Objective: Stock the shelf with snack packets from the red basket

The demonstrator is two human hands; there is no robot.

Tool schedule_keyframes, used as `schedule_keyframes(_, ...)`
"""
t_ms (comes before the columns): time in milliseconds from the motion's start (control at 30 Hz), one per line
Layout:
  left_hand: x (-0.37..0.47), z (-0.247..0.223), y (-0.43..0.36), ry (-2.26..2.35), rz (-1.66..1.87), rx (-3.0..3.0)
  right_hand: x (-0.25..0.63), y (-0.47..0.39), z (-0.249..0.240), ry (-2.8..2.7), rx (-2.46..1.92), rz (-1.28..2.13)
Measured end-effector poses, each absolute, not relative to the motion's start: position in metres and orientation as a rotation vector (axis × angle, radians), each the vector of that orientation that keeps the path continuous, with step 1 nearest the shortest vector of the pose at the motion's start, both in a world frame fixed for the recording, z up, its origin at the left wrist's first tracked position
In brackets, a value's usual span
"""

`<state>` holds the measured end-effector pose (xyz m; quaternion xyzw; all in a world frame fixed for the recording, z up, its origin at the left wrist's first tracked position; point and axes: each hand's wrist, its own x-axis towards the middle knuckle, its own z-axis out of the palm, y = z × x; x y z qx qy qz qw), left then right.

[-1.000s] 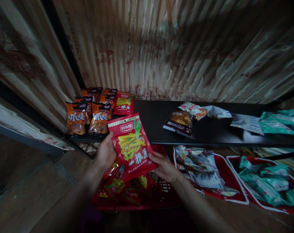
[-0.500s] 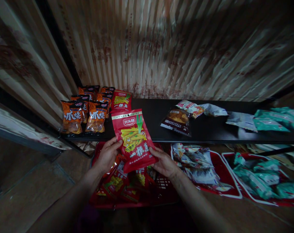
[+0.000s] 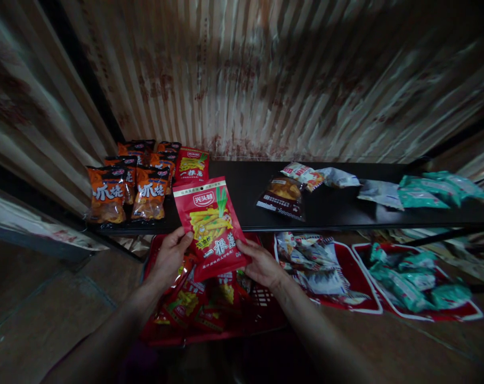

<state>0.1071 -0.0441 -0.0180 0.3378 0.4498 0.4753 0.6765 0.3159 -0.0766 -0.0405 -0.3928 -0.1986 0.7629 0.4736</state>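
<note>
Between my hands is a red snack bag (image 3: 212, 229) with yellow sticks and a green scallion printed on it. My left hand (image 3: 170, 258) pinches its left edge, thumb on the front. On the lower right edge, my right hand (image 3: 261, 264) grips it the same way. The bag leans in front of the black shelf (image 3: 234, 186), above a red basket (image 3: 266, 325) of similar red bags (image 3: 184, 304). Another red bag (image 3: 192, 164) stands upright on the shelf, beside several orange snack bags (image 3: 149, 194) in rows.
Further right on the shelf lie a dark brown snack bag (image 3: 281, 198), white bags (image 3: 381, 193) and green bags (image 3: 421, 192). Below stand a basket with white bags (image 3: 317, 272) and a basket with green bags (image 3: 410, 282). A pleated, patterned curtain (image 3: 242, 80) hangs behind.
The whole view has shifted, so the shelf, baskets and hands appear further left. Both hands keep hold of the red snack bag, which stays nearly the same relative to the shelf.
</note>
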Motion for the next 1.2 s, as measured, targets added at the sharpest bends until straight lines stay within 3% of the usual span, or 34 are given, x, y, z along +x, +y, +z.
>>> schedule_keyframes(1200, 0.109, -0.009, -0.052, 0.857, 0.816, 0.788, 0.321, -0.072, -0.037, -0.431, -0.942, 1.739)
